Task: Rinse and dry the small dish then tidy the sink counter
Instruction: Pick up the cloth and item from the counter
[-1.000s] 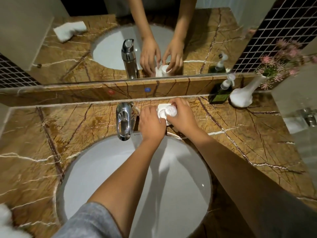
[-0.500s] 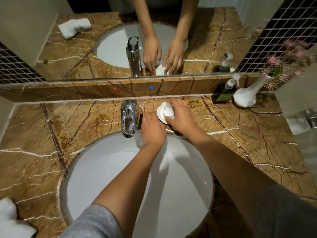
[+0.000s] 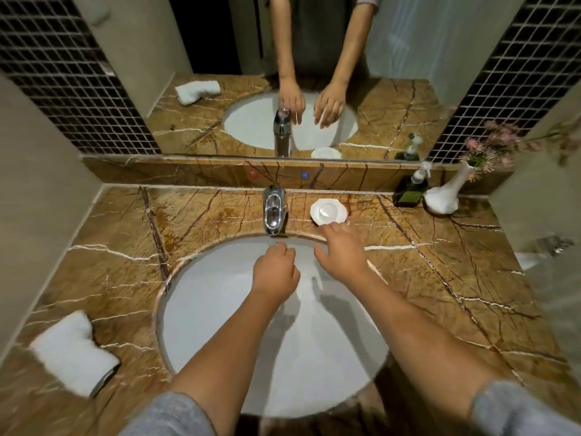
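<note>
White round ceramic small dish [image 3: 329, 211] sits on the brown marble counter [image 3: 440, 265], right of the chrome faucet [image 3: 275, 212]. Our right hand [image 3: 341, 251], fingers spread and empty, is nearer, just before it; left hand [image 3: 275, 272] loosely curled, empty.

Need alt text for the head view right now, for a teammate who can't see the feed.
Two bare hands, the left hand and right hand, hover empty over a round white sink basin set in a brown veined marble counter. A small white dish sits by the chrome faucet; a folded white towel lies at left.
</note>
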A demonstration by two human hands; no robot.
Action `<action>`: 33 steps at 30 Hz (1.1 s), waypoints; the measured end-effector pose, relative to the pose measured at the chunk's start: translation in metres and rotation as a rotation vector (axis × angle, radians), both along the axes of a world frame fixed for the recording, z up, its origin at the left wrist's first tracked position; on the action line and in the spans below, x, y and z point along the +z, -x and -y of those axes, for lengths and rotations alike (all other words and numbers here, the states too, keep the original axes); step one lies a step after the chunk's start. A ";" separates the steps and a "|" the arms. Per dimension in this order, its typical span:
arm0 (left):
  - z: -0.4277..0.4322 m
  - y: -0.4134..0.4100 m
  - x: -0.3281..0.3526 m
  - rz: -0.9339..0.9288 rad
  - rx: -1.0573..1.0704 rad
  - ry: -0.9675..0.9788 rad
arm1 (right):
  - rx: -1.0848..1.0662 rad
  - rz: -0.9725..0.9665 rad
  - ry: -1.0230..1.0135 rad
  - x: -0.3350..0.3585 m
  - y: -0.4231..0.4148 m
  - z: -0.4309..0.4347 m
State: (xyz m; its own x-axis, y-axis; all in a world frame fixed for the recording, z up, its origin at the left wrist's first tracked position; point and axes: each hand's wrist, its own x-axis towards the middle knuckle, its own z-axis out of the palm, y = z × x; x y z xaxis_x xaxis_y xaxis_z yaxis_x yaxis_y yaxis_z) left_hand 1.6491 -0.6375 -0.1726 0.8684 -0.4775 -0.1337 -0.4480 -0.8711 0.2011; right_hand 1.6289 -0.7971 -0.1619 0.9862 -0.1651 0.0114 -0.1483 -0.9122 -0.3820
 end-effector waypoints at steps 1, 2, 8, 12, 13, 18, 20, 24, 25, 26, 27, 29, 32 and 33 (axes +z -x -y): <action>-0.016 0.007 0.000 -0.001 0.019 -0.025 | 0.025 -0.016 0.010 -0.001 0.007 -0.013; -0.034 0.013 0.000 -0.006 0.047 -0.045 | 0.050 -0.034 0.000 -0.003 0.012 -0.027; -0.154 0.028 0.008 0.024 0.283 -0.077 | 0.279 -0.086 -0.050 -0.006 0.013 -0.138; -0.234 0.035 0.017 0.066 0.447 -0.036 | 0.421 -0.065 -0.082 0.001 0.001 -0.228; -0.253 0.037 0.018 0.081 0.485 -0.037 | 0.453 -0.060 -0.086 0.003 0.000 -0.249; -0.339 0.047 0.013 0.147 0.665 -0.195 | 0.614 -0.077 -0.090 0.003 0.008 -0.334; -0.365 0.052 0.011 0.123 0.843 -0.135 | 0.666 -0.117 -0.093 -0.001 0.015 -0.360; -0.391 0.053 0.001 -0.083 1.187 0.284 | 0.695 -0.202 -0.061 -0.008 0.028 -0.402; -0.392 0.051 -0.002 -0.152 1.250 0.365 | 0.691 -0.192 -0.037 -0.009 0.030 -0.409; -0.394 0.048 -0.004 -0.209 1.297 0.441 | 0.689 -0.176 -0.010 -0.010 0.032 -0.416; -0.395 0.044 -0.006 -0.252 1.332 0.522 | 0.686 -0.163 0.012 -0.010 0.033 -0.421; -0.397 0.038 -0.011 -0.318 1.384 0.723 | 0.659 -0.166 0.027 -0.011 0.035 -0.427; -0.397 0.030 -0.012 -0.409 1.392 0.907 | 0.608 -0.196 0.036 -0.014 0.035 -0.429; -0.397 0.026 -0.012 -0.431 1.379 0.914 | 0.594 -0.206 0.032 -0.014 0.033 -0.429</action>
